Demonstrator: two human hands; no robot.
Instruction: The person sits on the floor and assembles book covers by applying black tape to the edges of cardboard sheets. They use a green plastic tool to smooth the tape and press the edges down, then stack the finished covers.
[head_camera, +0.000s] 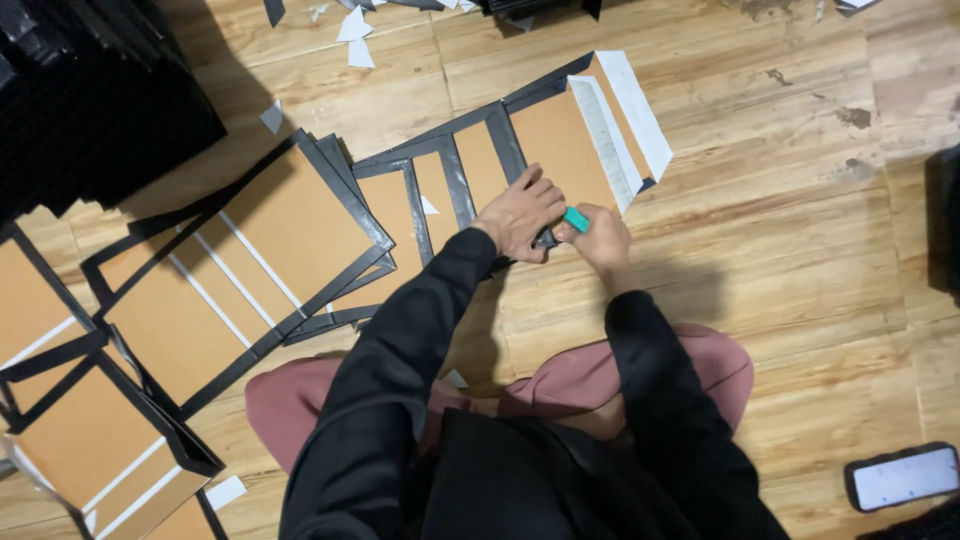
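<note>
Her left hand (522, 212) presses the cardboard panel (560, 150) flat. The right hand (598, 235), fingers closed around a teal cutter (576, 219), should keep the blade low along the black edge.

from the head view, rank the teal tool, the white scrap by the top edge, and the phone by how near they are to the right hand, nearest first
1. teal tool: held in the right hand.
2. white scrap: top of the floor, up and left.
3. phone: bottom right corner, farthest.
</note>
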